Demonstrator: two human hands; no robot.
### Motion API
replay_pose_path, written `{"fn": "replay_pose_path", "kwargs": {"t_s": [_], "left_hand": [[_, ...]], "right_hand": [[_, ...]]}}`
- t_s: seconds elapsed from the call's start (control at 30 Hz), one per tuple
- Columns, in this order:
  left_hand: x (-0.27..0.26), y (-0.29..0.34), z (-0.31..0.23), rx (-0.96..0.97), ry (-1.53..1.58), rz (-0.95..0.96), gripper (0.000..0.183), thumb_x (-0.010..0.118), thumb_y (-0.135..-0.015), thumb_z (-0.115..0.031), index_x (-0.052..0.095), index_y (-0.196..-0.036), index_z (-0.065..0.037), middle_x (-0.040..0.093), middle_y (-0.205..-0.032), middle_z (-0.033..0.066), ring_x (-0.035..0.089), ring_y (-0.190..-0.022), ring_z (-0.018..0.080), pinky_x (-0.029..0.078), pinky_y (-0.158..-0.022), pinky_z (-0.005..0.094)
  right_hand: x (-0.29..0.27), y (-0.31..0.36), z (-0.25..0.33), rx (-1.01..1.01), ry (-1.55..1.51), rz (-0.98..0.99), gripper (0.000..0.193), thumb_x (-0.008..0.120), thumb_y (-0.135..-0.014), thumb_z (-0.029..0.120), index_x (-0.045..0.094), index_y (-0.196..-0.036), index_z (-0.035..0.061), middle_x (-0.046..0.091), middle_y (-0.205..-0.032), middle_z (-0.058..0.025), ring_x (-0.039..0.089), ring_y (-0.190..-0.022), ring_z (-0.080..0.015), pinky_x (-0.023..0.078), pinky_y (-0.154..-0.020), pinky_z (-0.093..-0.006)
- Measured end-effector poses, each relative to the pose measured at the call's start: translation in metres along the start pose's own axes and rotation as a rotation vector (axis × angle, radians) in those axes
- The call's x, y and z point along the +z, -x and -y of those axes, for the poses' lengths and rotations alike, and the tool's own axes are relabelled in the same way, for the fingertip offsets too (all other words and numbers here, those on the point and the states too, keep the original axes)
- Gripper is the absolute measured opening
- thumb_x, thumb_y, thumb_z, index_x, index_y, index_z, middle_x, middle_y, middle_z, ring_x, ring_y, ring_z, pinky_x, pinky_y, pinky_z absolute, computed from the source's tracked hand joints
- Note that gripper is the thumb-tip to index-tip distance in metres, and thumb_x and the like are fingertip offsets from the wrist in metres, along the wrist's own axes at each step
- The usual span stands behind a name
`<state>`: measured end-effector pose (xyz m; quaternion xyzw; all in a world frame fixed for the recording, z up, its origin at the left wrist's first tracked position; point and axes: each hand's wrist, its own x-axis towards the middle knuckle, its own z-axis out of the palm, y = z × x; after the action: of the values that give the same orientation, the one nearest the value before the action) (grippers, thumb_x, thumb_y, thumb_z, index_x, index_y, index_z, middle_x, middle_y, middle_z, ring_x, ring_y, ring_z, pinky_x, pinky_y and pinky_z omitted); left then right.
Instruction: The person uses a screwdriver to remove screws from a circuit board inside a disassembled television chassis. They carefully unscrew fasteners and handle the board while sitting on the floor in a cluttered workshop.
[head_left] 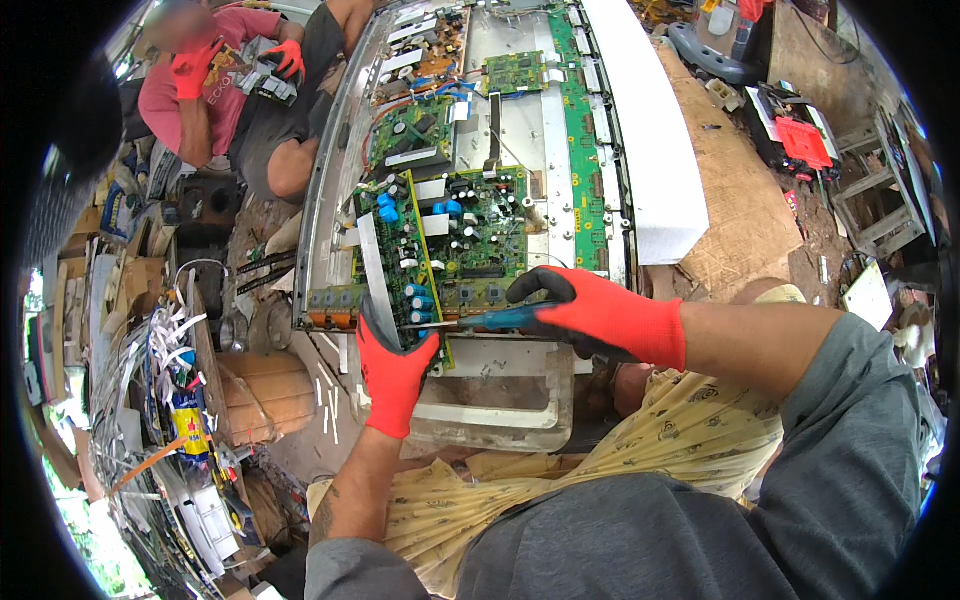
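Note:
My right hand [605, 315], in a red and black glove, is closed around the blue handle of a screwdriver [510, 318]. The shaft points left, its tip by the lower end of a tilted green circuit board [400, 240]. That board has a yellowish edge, a long silver metal strip [373, 262] and blue capacitors. My left hand [392, 375], gloved alike, grips the board's near end, thumb beside the strip; some fingers are hidden. Beneath lies an opened flat-screen panel [470, 120] carrying more green boards [513, 72], ribbon cables and wires.
A white foam slab [655, 150] lies right of the panel, beside brown cardboard [735, 170]. Scrap strips and cables [140, 400] pile up at left. Across the panel's far left sits another person [205, 90] with red gloves, holding a metal part [268, 82]. A red-and-black toolbox [800, 140] stands far right.

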<state>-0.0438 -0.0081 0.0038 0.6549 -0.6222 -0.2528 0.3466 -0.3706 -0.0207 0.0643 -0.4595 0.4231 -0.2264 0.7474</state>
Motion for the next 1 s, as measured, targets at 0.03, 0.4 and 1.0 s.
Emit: {"fn": "replay_pose_path", "kwargs": {"t_s": [0.03,0.4,1.0], "left_hand": [[-0.001,0.0,0.002,0.02,-0.011,-0.017,0.106,0.091,-0.067,-0.021,0.034,-0.154,0.001,0.046,-0.145,0.0222,0.048,-0.134,0.0345,0.039,-0.113,0.0431],[-0.004,-0.005,-0.006,0.011,0.195,0.026,0.082,0.085,-0.073,-0.007,0.044,-0.143,-0.001,0.057,-0.13,0.0098,0.056,-0.118,0.0189,0.046,-0.104,0.0341],[-0.001,-0.003,-0.004,-0.005,0.059,-0.001,0.106,0.092,-0.067,-0.022,0.035,-0.153,0.003,0.047,-0.142,0.0219,0.048,-0.132,0.0338,0.039,-0.112,0.0439]], "right_hand": [[-0.001,0.0,0.006,0.098,0.057,-0.005,0.025,0.059,-0.096,0.024,0.064,-0.11,0.0034,0.063,-0.082,-0.0081,0.057,-0.061,-0.0156,0.048,-0.052,-0.0311],[0.009,-0.016,-0.001,-0.705,0.682,-0.218,0.024,0.062,-0.088,0.02,0.069,-0.108,0.0066,0.069,-0.082,-0.0125,0.067,-0.08,-0.0288,0.053,-0.078,-0.0413],[0.017,-0.021,0.016,-0.379,1.021,-0.131,0.031,0.065,-0.086,0.028,0.064,-0.103,0.0017,0.07,-0.106,-0.0214,0.067,-0.102,-0.0405,0.053,-0.089,-0.0459]]}}
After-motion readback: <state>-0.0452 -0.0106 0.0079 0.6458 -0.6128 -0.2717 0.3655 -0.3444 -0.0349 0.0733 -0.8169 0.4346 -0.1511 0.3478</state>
